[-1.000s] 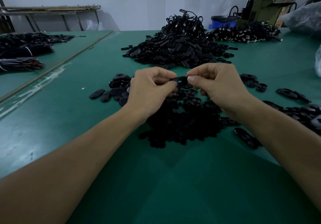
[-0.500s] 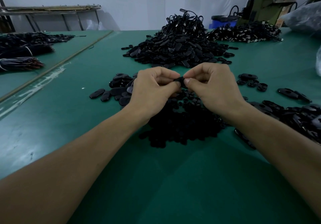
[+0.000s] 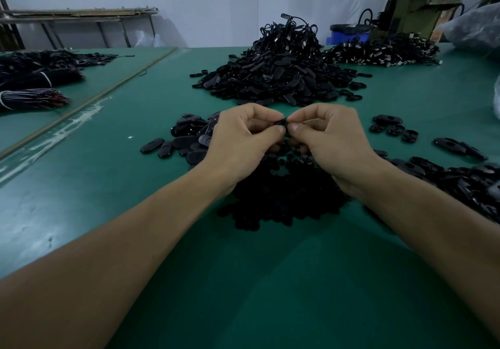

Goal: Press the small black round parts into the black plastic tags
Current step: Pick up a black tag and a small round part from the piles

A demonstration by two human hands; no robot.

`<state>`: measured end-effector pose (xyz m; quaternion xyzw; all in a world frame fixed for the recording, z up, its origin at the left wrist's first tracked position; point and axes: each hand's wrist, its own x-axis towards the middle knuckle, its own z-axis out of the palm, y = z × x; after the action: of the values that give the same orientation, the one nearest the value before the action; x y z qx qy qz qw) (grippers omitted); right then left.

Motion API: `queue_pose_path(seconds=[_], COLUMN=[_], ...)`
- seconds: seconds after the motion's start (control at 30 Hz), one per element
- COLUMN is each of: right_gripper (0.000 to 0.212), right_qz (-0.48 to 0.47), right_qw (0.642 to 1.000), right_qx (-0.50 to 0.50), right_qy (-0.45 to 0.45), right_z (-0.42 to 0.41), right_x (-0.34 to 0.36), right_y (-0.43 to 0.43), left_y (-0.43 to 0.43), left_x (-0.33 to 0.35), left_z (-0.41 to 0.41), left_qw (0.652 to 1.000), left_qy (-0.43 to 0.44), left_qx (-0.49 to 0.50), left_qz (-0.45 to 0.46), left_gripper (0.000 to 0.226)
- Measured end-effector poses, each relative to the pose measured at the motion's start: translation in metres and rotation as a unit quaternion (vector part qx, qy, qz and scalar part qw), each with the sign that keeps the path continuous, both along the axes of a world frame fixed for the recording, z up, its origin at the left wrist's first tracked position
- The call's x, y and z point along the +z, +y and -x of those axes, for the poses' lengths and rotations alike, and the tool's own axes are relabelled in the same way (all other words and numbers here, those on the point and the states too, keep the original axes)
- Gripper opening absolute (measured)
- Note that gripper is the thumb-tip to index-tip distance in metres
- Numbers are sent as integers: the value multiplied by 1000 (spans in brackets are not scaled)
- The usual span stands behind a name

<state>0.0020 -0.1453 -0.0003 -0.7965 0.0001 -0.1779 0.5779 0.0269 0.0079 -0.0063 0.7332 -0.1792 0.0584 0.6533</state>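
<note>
Hands: your left hand [image 3: 243, 140] and right hand [image 3: 332, 137] both pinch one tag [image 3: 280, 123], thumb tips almost meeting.
Tag: held in the air above the heap of round parts [image 3: 284, 199], mostly covered by your fingers.
Round part in the tag: hidden, so seating cannot be told.
Risk, tilt: press off-centre and the part may go in crooked or pop out.
Risk, drop: a slip sends it into the heap, black on black and hard to find.

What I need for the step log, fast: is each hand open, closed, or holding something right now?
Left hand: closed, pinching the black tag.
Right hand: closed, pinching the same tag's other end.
</note>
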Motion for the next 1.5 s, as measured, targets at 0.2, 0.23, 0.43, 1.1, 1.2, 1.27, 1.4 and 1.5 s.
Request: queue_pose_path(seconds=[0.2, 0.23, 0.43, 1.1, 1.2, 1.27, 1.4, 1.5], right_gripper=[18, 18, 13, 11, 9, 8, 8, 8], right_qz=[24, 47, 134, 27, 21, 23, 31, 57], right_qw=[1000, 998, 986, 996, 996, 996, 996, 996], right_qx=[3, -2, -23, 85, 92, 91, 88, 74], right_qy=[-17, -34, -97, -6, -3, -1, 2, -3], right_z=[4, 5, 12, 4, 3, 2, 2, 2], right_x=[0, 1, 3, 8, 9, 9, 9, 11], right_y=[4, 5, 11, -15, -17, -18, -17, -17], left_y=[0, 0, 0, 7, 7, 7, 7, 7], left_x=[-2, -2, 0, 4, 3, 3, 3, 3], left_z=[-1, -1, -2, -5, -5, -5, -6, -7], left_qw=[1000, 1000, 1000, 999, 1000, 1000, 999, 999], left_qy=[0, -3, 1, 25, 17, 18, 24, 24], left_qx=[4, 6, 12, -21, -12, -13, -21, -27], left_qz=[-7, -7, 10, 13, 2, 6, 9, 9], left_gripper=[17, 18, 16, 18, 19, 20, 21, 21])
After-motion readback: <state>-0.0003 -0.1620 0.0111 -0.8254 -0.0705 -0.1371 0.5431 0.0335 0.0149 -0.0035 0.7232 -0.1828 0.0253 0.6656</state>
